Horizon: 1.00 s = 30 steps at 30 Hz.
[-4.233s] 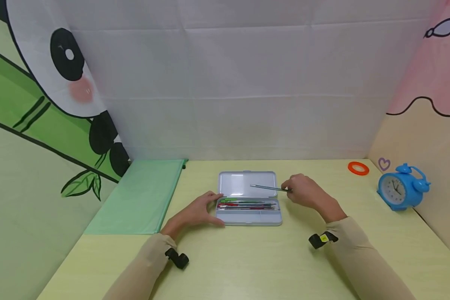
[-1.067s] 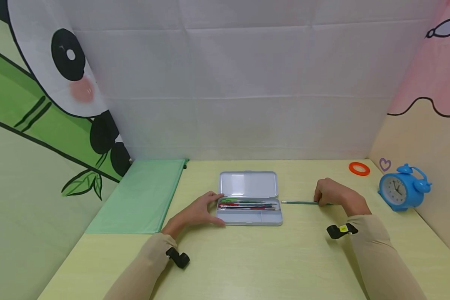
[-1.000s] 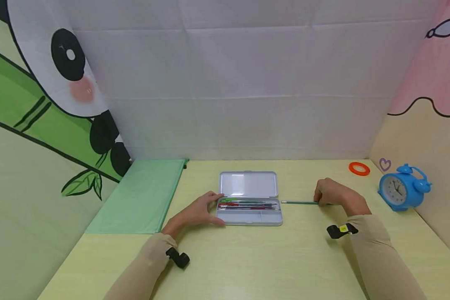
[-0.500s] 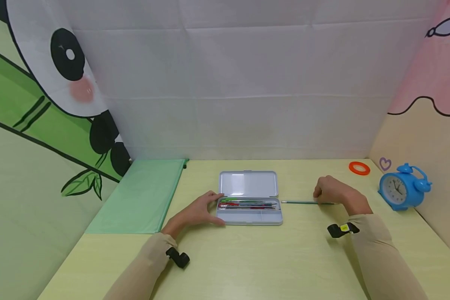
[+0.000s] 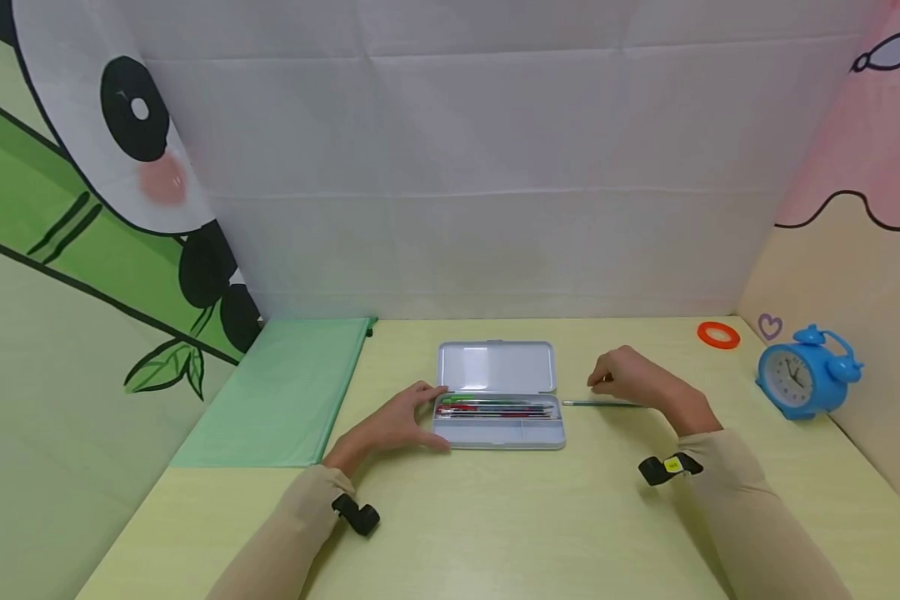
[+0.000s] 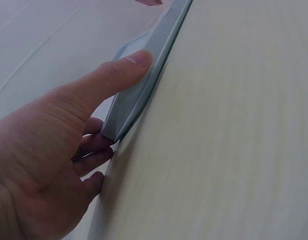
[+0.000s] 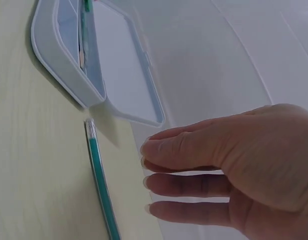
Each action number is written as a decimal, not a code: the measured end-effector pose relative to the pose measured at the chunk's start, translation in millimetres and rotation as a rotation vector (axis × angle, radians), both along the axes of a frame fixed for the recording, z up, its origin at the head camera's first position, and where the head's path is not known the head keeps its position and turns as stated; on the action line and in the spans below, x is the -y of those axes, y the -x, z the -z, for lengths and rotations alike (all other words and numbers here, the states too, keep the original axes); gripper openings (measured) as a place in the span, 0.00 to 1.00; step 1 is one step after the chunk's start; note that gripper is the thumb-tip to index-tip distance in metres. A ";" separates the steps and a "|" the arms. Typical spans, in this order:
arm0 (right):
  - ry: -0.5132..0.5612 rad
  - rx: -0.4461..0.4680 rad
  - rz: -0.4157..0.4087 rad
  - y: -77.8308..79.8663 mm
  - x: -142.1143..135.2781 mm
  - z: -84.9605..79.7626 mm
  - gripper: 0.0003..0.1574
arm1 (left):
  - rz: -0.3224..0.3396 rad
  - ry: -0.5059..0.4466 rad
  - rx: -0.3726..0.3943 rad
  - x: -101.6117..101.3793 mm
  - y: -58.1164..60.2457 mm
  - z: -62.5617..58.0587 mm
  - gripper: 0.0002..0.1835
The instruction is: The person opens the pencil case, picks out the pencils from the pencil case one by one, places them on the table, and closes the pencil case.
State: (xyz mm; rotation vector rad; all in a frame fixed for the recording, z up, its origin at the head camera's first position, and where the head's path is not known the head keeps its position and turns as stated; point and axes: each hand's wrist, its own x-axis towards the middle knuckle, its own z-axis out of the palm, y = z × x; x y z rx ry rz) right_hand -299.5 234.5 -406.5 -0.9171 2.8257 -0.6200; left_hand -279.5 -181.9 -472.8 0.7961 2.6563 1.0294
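Note:
My left hand (image 5: 397, 419) holds the left end of an open pencil case (image 5: 480, 437). In the left wrist view its thumb (image 6: 139, 59) lies on the front wall, with the other fingers around the corner. Several pencils (image 5: 495, 408) lie in the back compartment, a green one and a red one among them. A teal pencil (image 7: 99, 175) lies on the table to the right of the case, its silver end close to the case. My right hand (image 5: 633, 379) hovers over that pencil with nothing in it, thumb and forefinger together and the other fingers nearly straight.
The case's lid (image 5: 497, 367) is folded back behind it. A green mat (image 5: 277, 392) lies on the left of the table. At the right stand a blue alarm clock (image 5: 798, 375) and, farther back, an orange ring (image 5: 717, 335). A white cloth backdrop (image 5: 495, 208) closes off the rear.
My right hand carried the teal pencil from over the case down to the table on the right, let it go, and has now moved back left. The left hand stays on the case.

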 end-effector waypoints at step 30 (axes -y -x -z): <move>0.092 -0.129 -0.130 -27.9 93.8 31.8 0.08 | 0.007 0.001 -0.004 -0.8 -0.2 -1.6 0.55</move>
